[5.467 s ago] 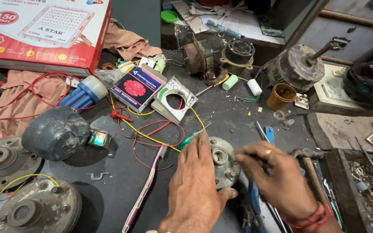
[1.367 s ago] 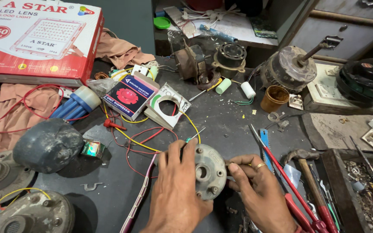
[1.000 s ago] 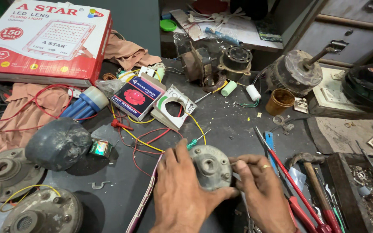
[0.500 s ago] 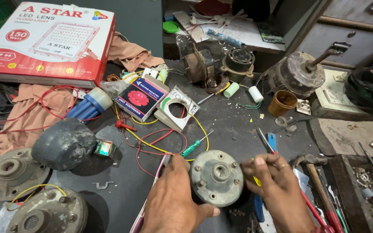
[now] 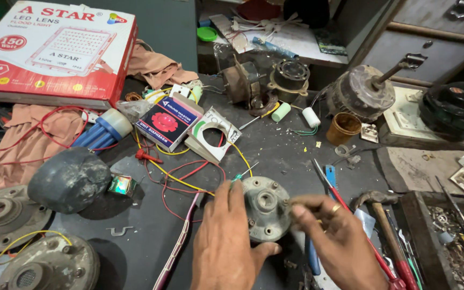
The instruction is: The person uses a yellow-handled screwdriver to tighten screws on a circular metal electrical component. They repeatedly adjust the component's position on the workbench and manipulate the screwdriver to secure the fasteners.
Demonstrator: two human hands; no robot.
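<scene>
The left hand is gripping the round grey metal motor end cover from its left, while the right hand is pinching its right rim on the dark tabletop.

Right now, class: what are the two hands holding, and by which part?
Both grip the round grey metal motor cover: the left hand along its left rim, the right hand pinching its right edge with the fingertips.

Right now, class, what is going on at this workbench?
A person holds a round grey metal motor cover upright on a dark workbench. The left hand grips its left edge and base; the right hand pinches its right edge. Loose red and yellow wires, a hammer and other motor parts lie around it.
</scene>
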